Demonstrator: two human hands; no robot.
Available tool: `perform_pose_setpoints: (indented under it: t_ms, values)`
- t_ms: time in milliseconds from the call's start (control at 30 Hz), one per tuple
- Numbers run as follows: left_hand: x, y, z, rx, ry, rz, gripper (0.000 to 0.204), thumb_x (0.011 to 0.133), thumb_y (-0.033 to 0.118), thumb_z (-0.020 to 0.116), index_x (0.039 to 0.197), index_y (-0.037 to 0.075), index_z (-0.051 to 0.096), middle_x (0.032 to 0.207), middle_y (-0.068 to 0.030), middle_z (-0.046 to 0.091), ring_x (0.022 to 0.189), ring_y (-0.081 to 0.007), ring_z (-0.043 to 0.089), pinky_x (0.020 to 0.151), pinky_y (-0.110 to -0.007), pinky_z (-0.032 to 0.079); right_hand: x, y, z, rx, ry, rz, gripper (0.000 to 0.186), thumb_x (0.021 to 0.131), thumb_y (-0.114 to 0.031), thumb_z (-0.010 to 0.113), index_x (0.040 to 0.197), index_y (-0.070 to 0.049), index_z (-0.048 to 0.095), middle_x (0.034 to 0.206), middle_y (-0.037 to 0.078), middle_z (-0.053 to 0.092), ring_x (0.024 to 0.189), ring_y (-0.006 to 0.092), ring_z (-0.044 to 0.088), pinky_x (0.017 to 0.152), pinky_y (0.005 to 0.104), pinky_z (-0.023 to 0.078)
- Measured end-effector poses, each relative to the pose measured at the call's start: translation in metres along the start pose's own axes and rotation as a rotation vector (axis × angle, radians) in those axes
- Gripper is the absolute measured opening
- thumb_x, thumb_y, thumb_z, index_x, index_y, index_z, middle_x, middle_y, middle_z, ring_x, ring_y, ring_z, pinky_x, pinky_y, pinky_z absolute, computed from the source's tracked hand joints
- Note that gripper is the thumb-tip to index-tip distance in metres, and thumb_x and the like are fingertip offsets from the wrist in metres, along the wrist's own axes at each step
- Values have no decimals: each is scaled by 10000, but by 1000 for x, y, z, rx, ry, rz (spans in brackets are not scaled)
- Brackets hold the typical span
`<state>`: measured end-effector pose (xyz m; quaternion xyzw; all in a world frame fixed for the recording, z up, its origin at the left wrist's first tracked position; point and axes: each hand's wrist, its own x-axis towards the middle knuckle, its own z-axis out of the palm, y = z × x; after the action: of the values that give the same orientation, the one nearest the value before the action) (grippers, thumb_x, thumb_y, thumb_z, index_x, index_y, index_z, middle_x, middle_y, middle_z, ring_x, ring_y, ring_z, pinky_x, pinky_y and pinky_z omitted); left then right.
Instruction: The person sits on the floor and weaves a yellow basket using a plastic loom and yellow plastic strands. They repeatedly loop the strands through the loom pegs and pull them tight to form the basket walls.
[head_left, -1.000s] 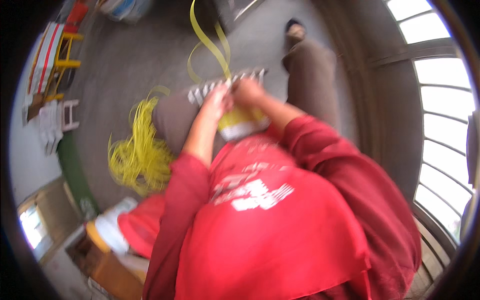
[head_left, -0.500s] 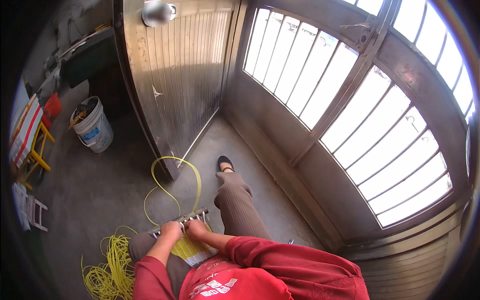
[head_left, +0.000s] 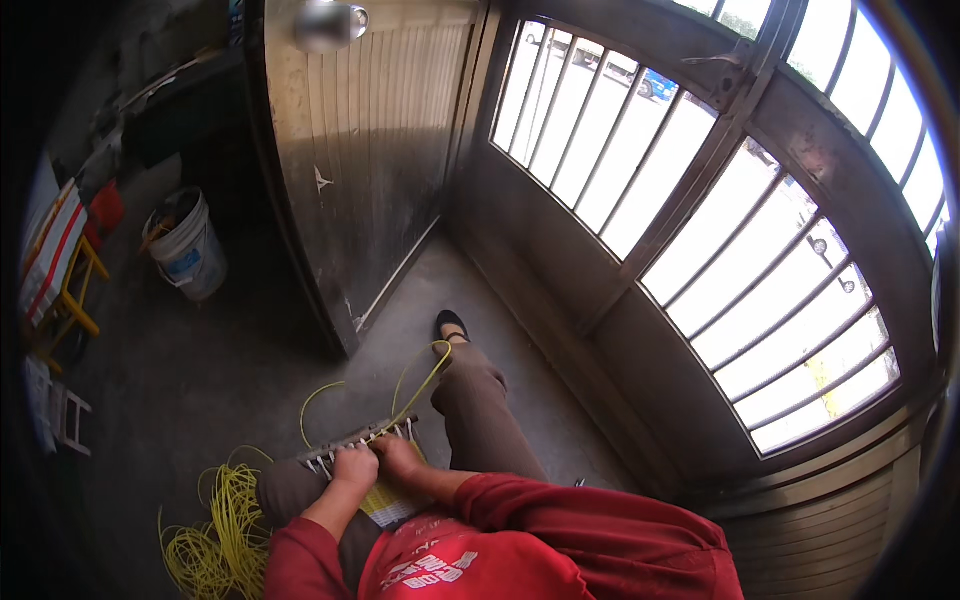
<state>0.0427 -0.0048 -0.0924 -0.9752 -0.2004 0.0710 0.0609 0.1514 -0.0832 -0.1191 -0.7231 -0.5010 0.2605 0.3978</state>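
A woven yellow-and-white panel (head_left: 393,498) lies over my lap on a dark bar (head_left: 350,440) strung with white loops. My left hand (head_left: 355,466) is closed at the loops, and its fingertips hide what they grip. Beside it my right hand (head_left: 397,456) is curled at the upper part of the panel, where a long yellow strip (head_left: 430,375) runs into its fingers and arches up toward my shoe. A tangled hank of the same yellow strip (head_left: 210,535) hangs by my left thigh.
Ahead stands a metal door panel (head_left: 365,160), with barred windows (head_left: 760,330) on the right. At left are a white bucket (head_left: 190,250), a red container (head_left: 105,210), a yellow stand (head_left: 80,300) and a small stool (head_left: 70,420). My outstretched leg (head_left: 470,400) rests on the grey floor.
The view swung up toward the door and windows after the first frame. Since half a second ago, the yellow loop has dropped and shifted right over my shoe. Both hands stay on the weaving.
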Motion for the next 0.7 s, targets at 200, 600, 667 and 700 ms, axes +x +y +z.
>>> perform_pose_setpoints:
  t_ms: [200, 600, 667, 700]
  values:
    - [-9, 0, 1, -21, 48, -110, 158, 752, 154, 526, 730, 78, 663, 758, -100, 604, 690, -257, 635, 631, -422, 478, 3, 17, 9, -71, -1, 7, 152, 762, -136, 526, 833, -30, 608, 871, 183, 563, 825, 355, 579, 718, 411, 463]
    - [-2, -1, -6, -680, 26, -566, 161, 713, 81, 564, 845, 74, 657, 845, -169, 646, 806, -355, 625, 719, -452, 486, 8, 6, 5, -138, -54, 15, 168, 765, -120, 504, 832, -22, 624, 931, 215, 582, 866, 366, 584, 754, 432, 462]
    - [-3, 1, 5, -818, 38, -637, 188, 696, 82, 590, 868, 85, 666, 848, -176, 645, 813, -355, 624, 730, -439, 485, 11, 7, 6, -227, -122, 44, 168, 757, -123, 514, 819, -21, 633, 934, 214, 586, 859, 365, 590, 757, 433, 465]
    - [-4, 0, 9, -885, 45, -674, 205, 687, 83, 603, 880, 91, 671, 850, -179, 644, 816, -354, 623, 736, -433, 484, 12, 7, 8, -270, -157, 56, 168, 753, -124, 519, 812, -21, 637, 936, 214, 587, 856, 365, 592, 758, 434, 466]
